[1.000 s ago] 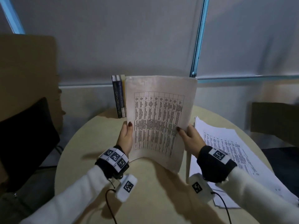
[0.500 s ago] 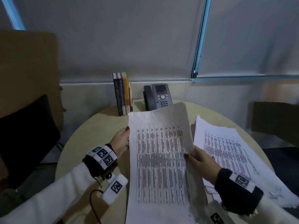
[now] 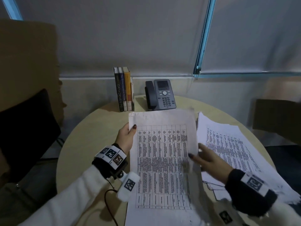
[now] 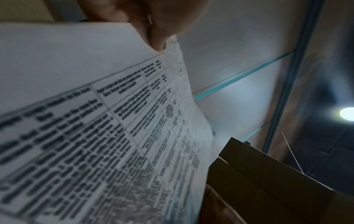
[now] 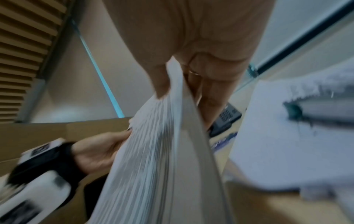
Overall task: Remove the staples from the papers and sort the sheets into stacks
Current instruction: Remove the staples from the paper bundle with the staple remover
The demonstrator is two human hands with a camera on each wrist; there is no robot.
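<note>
A bundle of printed sheets [image 3: 162, 160] with a table on the top page hangs over the round table, tilted toward me. My left hand [image 3: 126, 137] pinches its upper left edge, thumb on top. At the bundle's right edge my right hand [image 3: 206, 159] grips it, thumb on the top page and fingers underneath. The right wrist view shows that thumb [image 5: 162, 78] pressing the fanned sheets [image 5: 153, 151]. In the left wrist view the thumb [image 4: 157, 36] holds the page's [image 4: 95, 121] corner. A loose stack of printed sheets [image 3: 236, 152] lies on the table to the right. No staple is visible.
The round beige table [image 3: 91, 144] carries upright books [image 3: 124, 90] and a desk phone [image 3: 160, 95] at the back. A dark chair [image 3: 24, 131] stands on the left, a brown box [image 3: 276, 118] on the right.
The bundle has come down from upright in front of my face to a low tilt over the table, uncovering the phone. Both hands moved down with it.
</note>
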